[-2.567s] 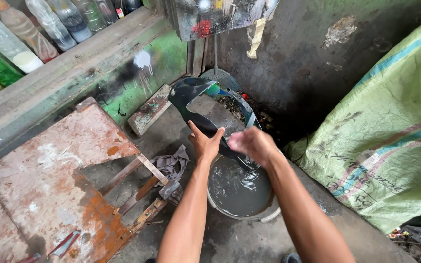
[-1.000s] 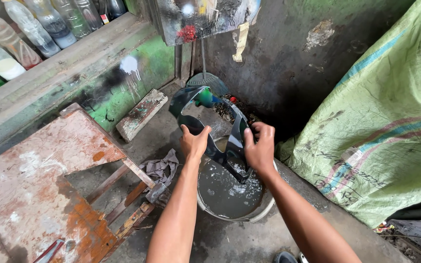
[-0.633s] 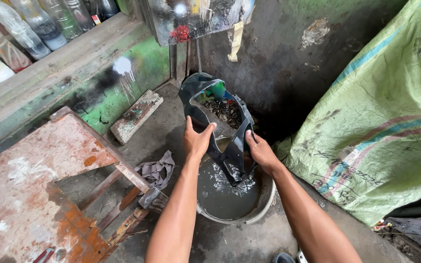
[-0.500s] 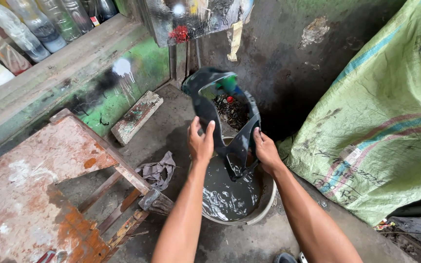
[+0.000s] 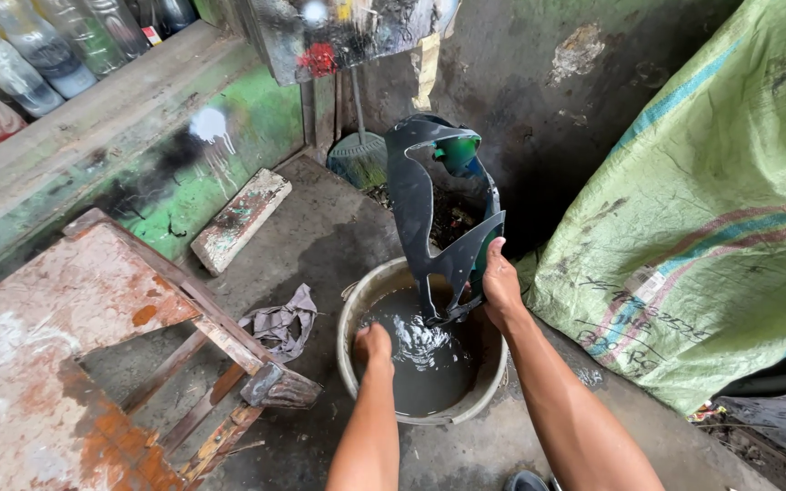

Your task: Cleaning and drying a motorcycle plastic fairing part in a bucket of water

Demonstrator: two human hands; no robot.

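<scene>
Over the bucket (image 5: 354, 305) of murky water, the right hand (image 5: 500, 289) grips the dark plastic panel (image 5: 429, 214) upright, its lower tip dipped, while the left hand (image 5: 373, 345), loosely curled and empty, dips beside it.

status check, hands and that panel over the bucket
Right hand grips dark panel, upright, dripping over bucket. Left hand dipped in grey water. Nothing blocking.

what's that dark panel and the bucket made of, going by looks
The dark panel looks like moulded plastic: thin, curved, with cut-outs, matte grey with green patches. The bucket could be plastic or metal; its pale, grimy rim leaves that open. The right hand holds the panel.
</scene>
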